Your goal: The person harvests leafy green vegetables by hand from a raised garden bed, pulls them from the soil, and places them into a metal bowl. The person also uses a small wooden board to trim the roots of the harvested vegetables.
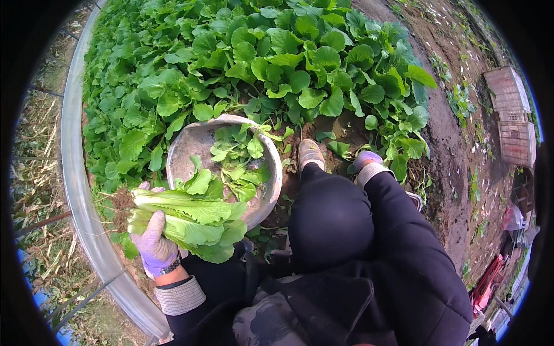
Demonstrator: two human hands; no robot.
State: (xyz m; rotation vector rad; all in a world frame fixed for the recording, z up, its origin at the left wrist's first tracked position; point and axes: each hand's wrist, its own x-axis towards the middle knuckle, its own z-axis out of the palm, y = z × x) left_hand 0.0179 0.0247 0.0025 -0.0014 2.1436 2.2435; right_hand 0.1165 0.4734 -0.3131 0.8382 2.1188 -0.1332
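Observation:
My left hand [154, 242], in a soiled purple glove, is closed around a bunch of leafy greens [194, 216] whose soil-caked roots point left. The bunch hangs over the near left rim of a round, dirt-stained basin [278, 173], where several loose leafy plants [242, 173] lie. At the right, my right hand [367, 160], also in a purple glove, reaches down to the soil beside the low plants at the bed's edge. Its fingers are mostly hidden, so whether it grips anything does not show.
Dense leafy greens [268, 56] fill the bed ahead. My shoe [311, 152] stands on soil between basin and right hand. A curved clear plastic sheet edge [71, 129] borders the left. Plastic crates [517, 142] stand far right, beyond a dirt path [450, 142].

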